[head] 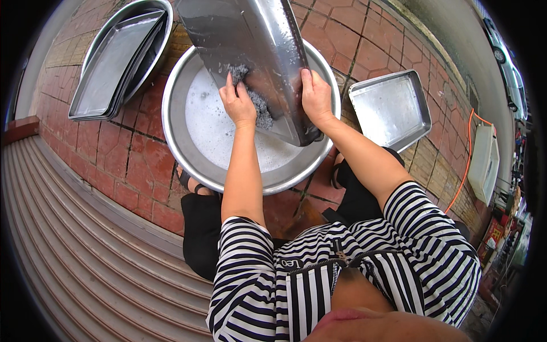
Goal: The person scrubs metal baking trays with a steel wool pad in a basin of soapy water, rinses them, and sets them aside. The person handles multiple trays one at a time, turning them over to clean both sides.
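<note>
My left hand [237, 102] presses a grey metal scouring pad [261, 112] against the inner face of a large metal tray [252, 38]. Grey mesh shows at the fingertips and beside the palm; whether part of it is a reflection, I cannot tell. My right hand [316, 95] grips the tray's right side, thumb upward. The tray stands tilted over a wide round metal basin [175, 145], its lower corner inside the rim. White suds and bubbles cover the liquid in the basin. The tray's top runs out of view.
Stacked metal trays [115, 68] lean in an oval metal tub [168, 25] at upper left. A single rectangular metal tray [389, 111] lies on red paving tiles [141, 160] at right. Beyond it are an orange hose [466, 164] and a pale plastic bin [483, 164]. A ribbed shutter [94, 239] borders the lower left.
</note>
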Tool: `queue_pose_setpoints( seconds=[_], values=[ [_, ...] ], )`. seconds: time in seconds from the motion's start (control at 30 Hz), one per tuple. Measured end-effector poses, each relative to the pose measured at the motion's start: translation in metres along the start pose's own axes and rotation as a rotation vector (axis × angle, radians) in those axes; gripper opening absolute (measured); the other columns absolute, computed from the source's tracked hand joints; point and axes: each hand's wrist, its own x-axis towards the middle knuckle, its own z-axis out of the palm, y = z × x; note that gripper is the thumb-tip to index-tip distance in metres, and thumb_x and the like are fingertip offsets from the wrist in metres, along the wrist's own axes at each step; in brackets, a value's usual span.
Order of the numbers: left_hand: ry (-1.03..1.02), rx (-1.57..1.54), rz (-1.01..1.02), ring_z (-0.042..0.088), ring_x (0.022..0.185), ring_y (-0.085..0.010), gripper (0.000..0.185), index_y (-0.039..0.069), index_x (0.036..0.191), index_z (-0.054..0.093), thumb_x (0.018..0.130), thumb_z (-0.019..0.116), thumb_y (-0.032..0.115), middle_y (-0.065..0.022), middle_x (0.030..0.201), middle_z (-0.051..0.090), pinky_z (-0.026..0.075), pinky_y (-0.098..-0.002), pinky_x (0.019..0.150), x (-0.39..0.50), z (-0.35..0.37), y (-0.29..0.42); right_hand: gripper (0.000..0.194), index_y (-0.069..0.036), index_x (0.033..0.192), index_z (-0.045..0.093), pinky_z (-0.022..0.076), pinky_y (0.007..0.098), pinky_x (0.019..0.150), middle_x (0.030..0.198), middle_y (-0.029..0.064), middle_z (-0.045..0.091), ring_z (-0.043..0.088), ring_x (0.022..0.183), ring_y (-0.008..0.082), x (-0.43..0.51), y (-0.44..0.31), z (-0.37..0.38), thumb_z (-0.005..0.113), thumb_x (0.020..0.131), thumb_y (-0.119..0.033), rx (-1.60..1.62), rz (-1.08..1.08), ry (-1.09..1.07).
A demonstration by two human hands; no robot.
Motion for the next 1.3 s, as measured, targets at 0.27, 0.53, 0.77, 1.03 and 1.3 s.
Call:
queue_pose_setpoints(
  seconds=[0.27, 0.53, 0.77, 1.03, 1.3],
  values=[
    [-0.196, 0.491, -0.494, 0.057, 0.101, -0.0333, 0.039, 0.013, 0.134, 0.055, 0.097, 0.054, 0.027, -0.0125, 0.112, 0.053, 0.047, -0.0438, 0.087, -0.103, -0.006, -0.104, 0.036, -0.001, 0.086, 0.063, 0.0472, 0.0338, 0.057, 0.064, 0.0084, 0.062, 0.06, 0.059, 0.0169, -0.007, -0.018, -0.003, 0.048, 0.104, -0.028, 0.143, 0.129, -0.083],
    [-0.472, 0.902, -0.68, 0.055, 0.11, -0.0411, 0.057, 0.016, 0.136, 0.049, 0.085, 0.07, 0.028, -0.0152, 0.126, 0.043, 0.048, -0.0522, 0.086, -0.17, -0.02, -0.14, 0.036, 0.0, 0.084, 0.057, 0.0395, 0.031, 0.059, 0.066, 0.0016, 0.048, 0.043, 0.063, 0.013, -0.013, 0.001, 0.006, 0.046, 0.105, -0.026, 0.035, 0.109, -0.054],
    [-0.181, 0.056, -1.05, 0.058, 0.118, -0.0371, 0.044, -0.002, 0.125, 0.061, 0.085, 0.064, 0.015, -0.0224, 0.127, 0.061, 0.045, -0.0423, 0.097, -0.165, -0.001, -0.204, 0.038, 0.002, 0.086, 0.057, 0.0408, 0.0332, 0.061, 0.066, 0.0081, 0.049, 0.045, 0.063, 0.0172, -0.01, 0.027, 0.001, 0.045, 0.105, -0.029, -0.026, 0.077, -0.077],
    [-0.136, -0.162, -1.157, 0.061, 0.105, -0.0239, 0.041, -0.001, 0.122, 0.059, 0.082, 0.061, 0.004, -0.0116, 0.118, 0.065, 0.045, -0.0343, 0.092, -0.181, -0.029, -0.172, 0.048, 0.002, 0.088, 0.063, 0.0457, 0.0419, 0.07, 0.076, 0.0214, 0.062, 0.058, 0.07, 0.0347, 0.008, 0.1, -0.005, 0.046, 0.102, -0.04, -0.144, 0.268, 0.01],
    [-0.671, -0.004, -1.205, 0.06, 0.102, -0.0289, 0.051, 0.01, 0.134, 0.051, 0.089, 0.067, 0.028, -0.0106, 0.121, 0.061, 0.054, -0.0484, 0.066, -0.166, -0.047, -0.136, 0.05, 0.0, 0.097, 0.069, 0.0474, 0.0438, 0.081, 0.09, 0.0222, 0.069, 0.065, 0.089, 0.0386, 0.036, 0.178, 0.018, 0.047, 0.099, -0.045, -0.147, 0.49, -0.088]
  ],
)
